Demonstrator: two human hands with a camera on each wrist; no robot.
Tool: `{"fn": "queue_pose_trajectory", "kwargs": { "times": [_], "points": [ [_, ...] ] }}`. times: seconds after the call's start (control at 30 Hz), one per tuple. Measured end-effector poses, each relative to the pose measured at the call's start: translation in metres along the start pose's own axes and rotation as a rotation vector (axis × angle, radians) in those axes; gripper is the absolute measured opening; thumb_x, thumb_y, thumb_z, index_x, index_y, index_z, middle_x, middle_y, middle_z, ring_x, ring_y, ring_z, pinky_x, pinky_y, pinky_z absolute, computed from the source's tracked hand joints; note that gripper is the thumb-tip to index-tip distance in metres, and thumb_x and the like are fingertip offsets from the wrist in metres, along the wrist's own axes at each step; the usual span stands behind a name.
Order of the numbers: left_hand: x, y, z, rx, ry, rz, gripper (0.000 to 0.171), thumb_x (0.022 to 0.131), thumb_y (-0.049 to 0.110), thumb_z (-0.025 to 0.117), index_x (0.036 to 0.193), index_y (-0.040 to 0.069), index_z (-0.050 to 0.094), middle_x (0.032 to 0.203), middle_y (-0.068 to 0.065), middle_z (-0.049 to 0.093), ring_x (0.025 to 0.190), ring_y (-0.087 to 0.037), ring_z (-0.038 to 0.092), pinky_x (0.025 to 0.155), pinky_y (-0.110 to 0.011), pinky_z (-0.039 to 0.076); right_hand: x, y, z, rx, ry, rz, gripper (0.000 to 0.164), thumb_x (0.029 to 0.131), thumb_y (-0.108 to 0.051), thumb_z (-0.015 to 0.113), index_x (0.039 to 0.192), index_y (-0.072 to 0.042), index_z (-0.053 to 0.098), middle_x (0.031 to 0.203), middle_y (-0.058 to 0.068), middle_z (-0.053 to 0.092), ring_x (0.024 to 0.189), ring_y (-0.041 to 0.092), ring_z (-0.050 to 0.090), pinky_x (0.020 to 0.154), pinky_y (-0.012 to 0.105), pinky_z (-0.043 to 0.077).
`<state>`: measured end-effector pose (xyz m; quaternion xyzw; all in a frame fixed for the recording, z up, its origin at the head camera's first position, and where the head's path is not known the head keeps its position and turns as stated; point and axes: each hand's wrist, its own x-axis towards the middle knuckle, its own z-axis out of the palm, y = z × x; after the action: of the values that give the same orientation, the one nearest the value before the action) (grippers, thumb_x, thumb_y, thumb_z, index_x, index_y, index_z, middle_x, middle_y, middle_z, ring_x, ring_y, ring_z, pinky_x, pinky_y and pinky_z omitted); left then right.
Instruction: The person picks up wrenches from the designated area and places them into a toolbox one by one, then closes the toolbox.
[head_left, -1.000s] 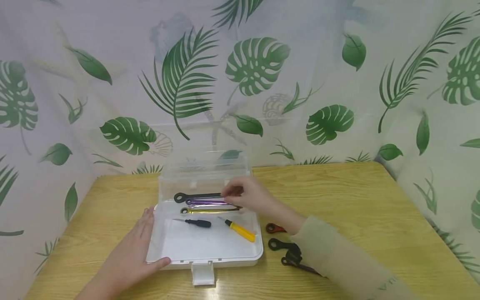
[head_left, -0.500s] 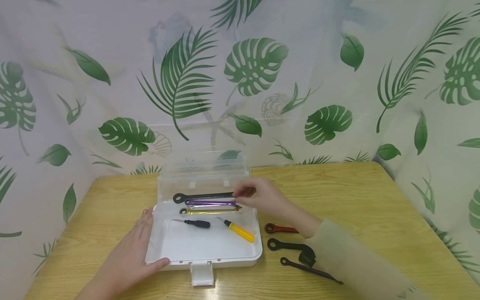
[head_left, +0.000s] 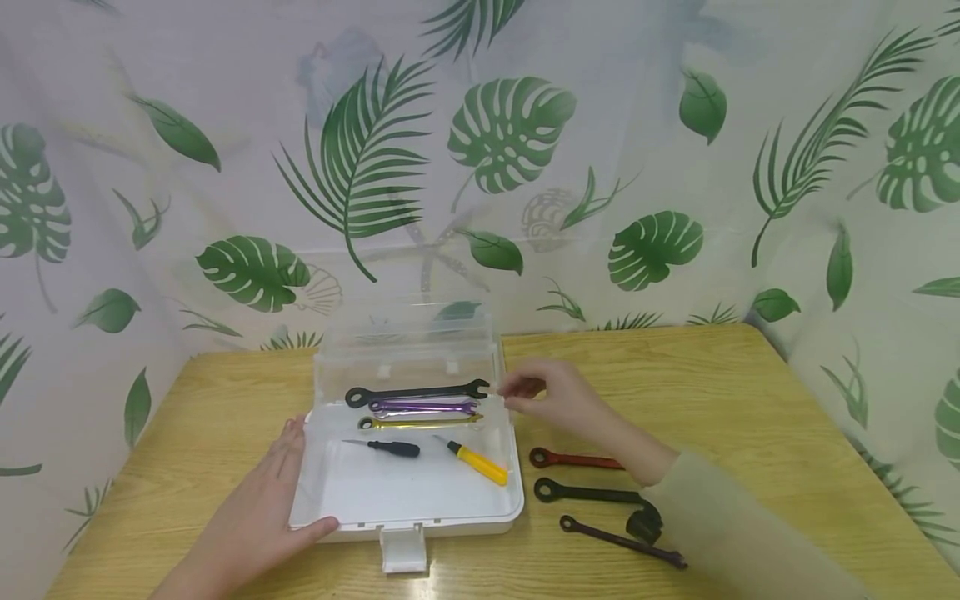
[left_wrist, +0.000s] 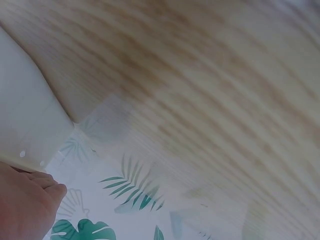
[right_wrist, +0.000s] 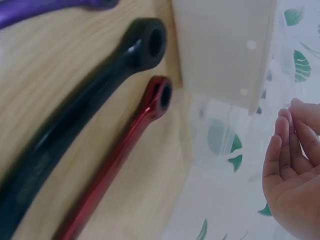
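Observation:
My left hand (head_left: 258, 500) lies along the left side of an open white toolbox (head_left: 495, 527), fingers straight, thumb over the front rim. My right hand (head_left: 558, 396) hovers by the box's right back corner, fingers loosely bent, nothing held. Its fingertips are just right of the open end of a black wrench (head_left: 416, 392) in the box. In front of that wrench lie a purple wrench (head_left: 423, 407) and a gold wrench (head_left: 420, 422). Nearer the front are a small black-handled screwdriver (head_left: 396, 448) and a yellow utility knife (head_left: 480, 462). The right wrist view shows the right hand (right_wrist: 295, 170) beside the box.
Right of the box, a red wrench (head_left: 573, 460), another black wrench (head_left: 588, 493) and a dark purple wrench (head_left: 618, 537) lie on the wooden table (head_left: 750, 392). The clear lid (head_left: 408, 337) stands raised at the back. A white latch (head_left: 403, 550) hangs in front.
My right hand has let go of the black wrench and drawn back to the right, uncovering its open end. The wrenches on the table show more. The left hand stays put.

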<state>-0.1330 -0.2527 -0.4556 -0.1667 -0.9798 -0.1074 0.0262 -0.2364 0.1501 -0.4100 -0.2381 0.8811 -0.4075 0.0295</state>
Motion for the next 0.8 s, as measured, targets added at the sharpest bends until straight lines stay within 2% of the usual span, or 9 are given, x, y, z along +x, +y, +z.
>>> {"fn": "queue_pose_trajectory", "kwargs": {
  "times": [0.1,0.3,0.53,0.8],
  "points": [
    [0.000,0.000,0.000,-0.002,-0.006,-0.006,0.127,0.087,0.075,0.070,0.162,-0.014,0.022,0.173,-0.030,0.023,0.158,-0.049,0.032,0.125,-0.062,0.037,-0.004,0.009,-0.002,-0.005,0.009,0.020,0.012,0.095,-0.003,0.076,0.106,-0.003,0.080,0.102,0.009,0.079,0.088,0.013,0.069,0.081,0.023,0.061],
    [-0.001,0.000,0.000,-0.005,-0.009,-0.009,0.127,0.087,0.075,0.069,0.163,-0.013,0.020,0.173,-0.029,0.023,0.158,-0.049,0.032,0.125,-0.062,0.038,-0.013,0.021,-0.008,-0.013,0.016,0.046,0.013,0.094,-0.002,0.077,0.107,0.001,0.079,0.101,0.010,0.079,0.087,0.014,0.069,0.082,0.031,0.063],
    [0.000,0.000,0.000,-0.010,0.003,-0.002,0.126,0.087,0.073,0.071,0.164,-0.012,0.020,0.173,-0.029,0.024,0.157,-0.049,0.033,0.124,-0.062,0.038,-0.024,0.038,-0.014,-0.028,0.032,0.063,0.013,0.094,-0.003,0.077,0.107,0.001,0.079,0.101,0.010,0.080,0.087,0.013,0.070,0.079,0.025,0.062],
    [0.000,0.000,0.000,-0.014,-0.015,-0.015,0.127,0.087,0.075,0.070,0.163,-0.013,0.020,0.173,-0.030,0.023,0.158,-0.049,0.031,0.125,-0.062,0.037,-0.038,0.054,-0.019,-0.053,0.065,0.100,0.012,0.095,-0.006,0.077,0.106,-0.001,0.079,0.101,0.009,0.080,0.089,0.015,0.071,0.081,0.023,0.061]
  ]
}}
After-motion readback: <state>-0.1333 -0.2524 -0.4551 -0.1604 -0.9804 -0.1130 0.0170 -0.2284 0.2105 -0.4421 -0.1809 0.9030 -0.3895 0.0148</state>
